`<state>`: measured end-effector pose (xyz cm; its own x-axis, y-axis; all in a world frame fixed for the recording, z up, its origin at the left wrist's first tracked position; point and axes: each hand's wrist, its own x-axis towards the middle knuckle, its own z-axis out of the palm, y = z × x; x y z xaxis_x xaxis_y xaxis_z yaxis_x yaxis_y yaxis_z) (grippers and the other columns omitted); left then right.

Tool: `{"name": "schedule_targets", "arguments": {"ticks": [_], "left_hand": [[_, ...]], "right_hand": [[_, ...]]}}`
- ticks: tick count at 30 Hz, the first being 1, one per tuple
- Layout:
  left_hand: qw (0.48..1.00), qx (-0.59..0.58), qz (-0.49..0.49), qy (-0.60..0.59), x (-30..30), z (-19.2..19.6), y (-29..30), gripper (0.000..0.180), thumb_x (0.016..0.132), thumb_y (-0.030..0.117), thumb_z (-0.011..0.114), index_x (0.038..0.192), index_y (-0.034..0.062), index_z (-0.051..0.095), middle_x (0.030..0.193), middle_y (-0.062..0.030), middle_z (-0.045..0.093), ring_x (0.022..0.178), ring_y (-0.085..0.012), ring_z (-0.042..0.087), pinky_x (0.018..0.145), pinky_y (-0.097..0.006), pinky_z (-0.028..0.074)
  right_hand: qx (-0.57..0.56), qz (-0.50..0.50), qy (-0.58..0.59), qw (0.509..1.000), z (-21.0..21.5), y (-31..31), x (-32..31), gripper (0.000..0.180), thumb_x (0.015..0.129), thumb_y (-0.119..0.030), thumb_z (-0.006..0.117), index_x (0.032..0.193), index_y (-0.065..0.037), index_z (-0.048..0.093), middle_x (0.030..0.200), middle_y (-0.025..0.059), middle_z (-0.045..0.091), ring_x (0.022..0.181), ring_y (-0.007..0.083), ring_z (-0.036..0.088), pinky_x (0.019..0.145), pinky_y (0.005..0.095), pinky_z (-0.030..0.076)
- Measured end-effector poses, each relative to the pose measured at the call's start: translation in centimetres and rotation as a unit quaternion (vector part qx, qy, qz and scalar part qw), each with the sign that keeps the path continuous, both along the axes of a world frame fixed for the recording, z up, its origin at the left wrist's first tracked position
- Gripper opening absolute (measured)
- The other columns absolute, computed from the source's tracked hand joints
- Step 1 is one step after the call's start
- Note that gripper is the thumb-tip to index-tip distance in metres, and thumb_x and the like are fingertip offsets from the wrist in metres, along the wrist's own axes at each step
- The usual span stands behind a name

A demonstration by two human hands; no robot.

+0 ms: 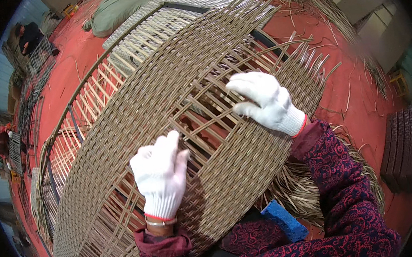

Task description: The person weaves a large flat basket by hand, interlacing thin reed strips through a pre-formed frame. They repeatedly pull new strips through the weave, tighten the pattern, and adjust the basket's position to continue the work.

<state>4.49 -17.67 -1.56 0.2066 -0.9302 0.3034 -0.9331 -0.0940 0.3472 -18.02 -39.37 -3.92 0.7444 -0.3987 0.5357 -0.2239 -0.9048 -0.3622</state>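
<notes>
Panel point(136, 110) fills mid-frame, bare strips point(196, 140) at centre. Our left hand point(161, 171) curls at their left; can't tell if it pinches one. Our right hand point(262, 101), at their right, has thumb and fingers parted. We'd best keep strips flat, tension even, crossings snug. Loose strands point(299, 189) sit lower right, beyond the panel.

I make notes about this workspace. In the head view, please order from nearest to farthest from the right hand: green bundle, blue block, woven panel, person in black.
1. Woven panel: directly under the right hand.
2. Blue block: below, past the panel's edge.
3. Green bundle: beyond the panel, upper left.
4. Person in black: far upper left.
</notes>
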Motion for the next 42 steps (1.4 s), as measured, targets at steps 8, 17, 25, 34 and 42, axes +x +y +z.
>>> {"name": "schedule_targets", "arguments": {"ticks": [8, 17, 25, 34, 42], "left_hand": [[0.997, 0.016, -0.044, -0.065, -1.9, -0.2, 1.0, 0.065, 0.072, 0.024, 0.085, 0.131, 0.0081, 0.060, 0.083, -0.0009, 0.058, 0.077, -0.0232, 0.058, 0.078, -0.039, 0.041], [0.999, 0.033, -0.036, -0.022, -2.5, -0.8, 0.9, 0.073, 0.068, 0.024, 0.087, 0.131, 0.0032, 0.057, 0.095, -0.0061, 0.060, 0.077, -0.0249, 0.059, 0.076, -0.041, 0.043], [0.999, 0.005, -0.029, -0.028, -2.3, -0.6, 1.3, 0.060, 0.075, 0.031, 0.084, 0.126, 0.0080, 0.063, 0.078, -0.0023, 0.056, 0.075, -0.0243, 0.057, 0.076, -0.040, 0.041], [0.992, -0.121, 0.033, -0.027, -2.8, -0.7, 1.8, 0.042, 0.070, 0.013, 0.084, 0.111, 0.0120, 0.074, 0.105, -0.0021, 0.071, 0.088, -0.0209, 0.062, 0.091, -0.037, 0.042], [0.996, -0.034, -0.021, -0.076, -4.6, -1.2, -0.8, 0.060, 0.075, 0.029, 0.084, 0.127, 0.0108, 0.063, 0.121, -0.0035, 0.062, 0.101, -0.0232, 0.063, 0.089, -0.041, 0.043]], "right_hand": [[-0.081, -0.204, 0.181, 0.959, 0.1, -5.3, -1.9, 0.024, 0.088, -0.034, 0.073, 0.102, -0.015, 0.074, 0.102, 0.0051, 0.073, 0.101, 0.0281, 0.066, 0.091, 0.0431, 0.050], [-0.140, -0.143, 0.283, 0.938, 0.9, -9.1, 1.8, 0.027, 0.097, -0.040, 0.053, 0.107, -0.030, 0.076, 0.099, -0.0022, 0.070, 0.104, 0.0294, 0.063, 0.089, 0.0494, 0.046], [-0.148, -0.088, 0.167, 0.971, -1.2, -5.3, -6.6, 0.027, 0.085, -0.040, 0.074, 0.088, -0.014, 0.074, 0.095, 0.0037, 0.070, 0.114, 0.0317, 0.060, 0.104, 0.0493, 0.044], [-0.068, -0.011, 0.117, 0.991, -0.4, 4.8, 0.8, 0.062, 0.075, -0.046, 0.082, 0.125, -0.013, 0.066, 0.135, 0.0119, 0.062, 0.125, 0.0358, 0.055, 0.108, 0.0527, 0.043], [-0.059, -0.063, 0.092, 0.992, -0.5, 7.3, 0.3, 0.058, 0.068, -0.047, 0.085, 0.112, -0.012, 0.072, 0.110, 0.0070, 0.069, 0.117, 0.0336, 0.060, 0.107, 0.0542, 0.044]]}}
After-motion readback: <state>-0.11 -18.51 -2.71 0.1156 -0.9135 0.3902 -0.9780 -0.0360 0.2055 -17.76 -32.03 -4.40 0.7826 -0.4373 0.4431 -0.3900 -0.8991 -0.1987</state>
